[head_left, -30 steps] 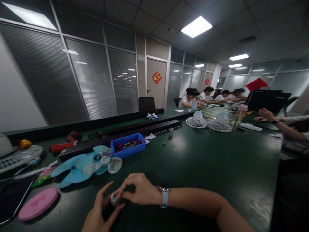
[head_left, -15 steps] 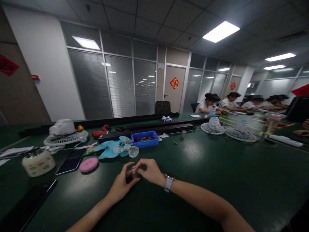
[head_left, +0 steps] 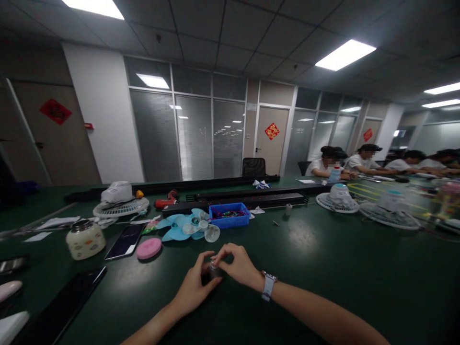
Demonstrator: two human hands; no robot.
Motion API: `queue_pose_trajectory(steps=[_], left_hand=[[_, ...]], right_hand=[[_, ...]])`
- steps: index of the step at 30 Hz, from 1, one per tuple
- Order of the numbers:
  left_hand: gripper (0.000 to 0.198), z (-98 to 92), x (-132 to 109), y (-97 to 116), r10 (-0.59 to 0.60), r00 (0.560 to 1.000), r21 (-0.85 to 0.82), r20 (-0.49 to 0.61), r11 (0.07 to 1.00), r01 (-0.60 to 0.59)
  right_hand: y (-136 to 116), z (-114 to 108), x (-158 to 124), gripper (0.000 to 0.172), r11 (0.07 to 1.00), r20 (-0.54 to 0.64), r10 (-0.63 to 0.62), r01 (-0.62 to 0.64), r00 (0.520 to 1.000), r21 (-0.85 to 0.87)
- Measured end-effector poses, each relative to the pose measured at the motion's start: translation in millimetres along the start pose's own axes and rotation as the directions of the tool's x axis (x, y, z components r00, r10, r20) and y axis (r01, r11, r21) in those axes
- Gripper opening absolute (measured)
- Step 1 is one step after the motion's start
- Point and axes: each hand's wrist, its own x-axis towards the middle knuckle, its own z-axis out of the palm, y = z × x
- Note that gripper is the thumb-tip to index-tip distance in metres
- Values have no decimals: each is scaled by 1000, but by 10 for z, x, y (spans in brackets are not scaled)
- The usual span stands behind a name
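Both my hands meet on a small dark cylindrical part with a silvery top, low on the green table. My left hand cups it from the left and below. My right hand, with a white-strapped watch on the wrist, pinches its top with bent fingers. Behind them lie light blue fan blades and a blue bin with wires in it.
A pink disc, a phone, a cream jar and another phone lie to the left. White fan grilles and a red tool stand further back. Several people sit at the far right.
The view has swung left and up, so more of the table's left side shows. Both hands stay on the small part, now seen further from the camera.
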Motion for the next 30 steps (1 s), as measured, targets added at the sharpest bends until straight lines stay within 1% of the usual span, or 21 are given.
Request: queue_pose_trajectory(steps=[2, 5, 6, 7, 8, 9, 10, 11, 12, 13, 14, 15, 16, 17, 19, 20, 22, 25, 30], left_hand=[[56, 10, -29, 15, -10, 1000, 5, -5, 1000, 10], [63, -41, -70, 31, -4, 1000, 16, -29, 1000, 5], [62, -102, -65, 28, 15, 997, 48, -79, 999, -11], [57, -198, -45, 15, 35, 989, 126, -141, 992, -17], [49, -332, -10, -9, 60, 965, 239, -254, 971, 3], [39, -502, 37, -43, 99, 921, 366, -377, 929, 50], [31, -703, 92, -88, 124, 865, 476, -486, 868, 143], [29, -924, 152, -141, 129, 807, 554, -576, 787, 270], [32, -1153, 212, -201, 114, 757, 602, -644, 686, 409], [36, -1375, 271, -266, 66, 704, 609, -707, 563, 559], [38, -1579, 325, -335, -18, 644, 577, -765, 423, 698], [41, -1756, 373, -406, -58, 608, 549, -792, 368, 750], [44, -1901, 413, -478, -86, 582, 527, -808, 335, 781], [46, -2013, 443, -551, -113, 557, 506, -823, 300, 809], [47, -2152, 478, -690, -163, 521, 473, -838, 259, 842], [47, -2189, 484, -753, -185, 510, 464, -840, 242, 852], [47, -2227, 485, -853, -219, 500, 457, -838, 219, 862], [52, -2259, 481, -930, -238, 506, 469, -829, 196, 861], [56, -2312, 494, -940, -250, 528, 499, -812, 173, 849]], right_hand=[[22, -7, 21, 8, 999, 6, 16, -16, 1000, -44], [71, 12, 30, 6, 999, 33, 53, -53, 998, 7], [87, 20, 29, 8, 997, 40, 70, -72, 997, 30], [101, 26, 28, 11, 994, 53, 96, -98, 994, 42], [114, 28, 30, 15, 990, 64, 126, -130, 990, 63], [125, 25, 34, 17, 984, 83, 149, -156, 985, 85], [133, 18, 41, 19, 978, 110, 167, -179, 980, 111], [139, 9, 50, 19, 970, 135, 188, -205, 973, 127], [142, -2, 60, 20, 967, 154, 196, -217, 968, 131], [144, -13, 71, 20, 964, 172, 204, -228, 964, 136], [145, -23, 82, 20, 961, 189, 209, -237, 959, 139], [147, -30, 92, 20, 959, 203, 214, -244, 956, 142], [150, -35, 100, 20, 957, 217, 219, -252, 951, 142], [156, -38, 107, 20, 956, 227, 224, -259, 948, 139], [177, -35, 111, 20, 957, 226, 229, -262, 947, 125], [192, -31, 108, 20, 958, 221, 229, -260, 948, 122], [231, -19, 97, 20, 957, 217, 226, -258, 950, 134], [297, 0, 78, 19, 946, 235, 225, -270, 945, 178], [356, 29, 67, 19, 943, 239, 214, -264, 947, 204]])
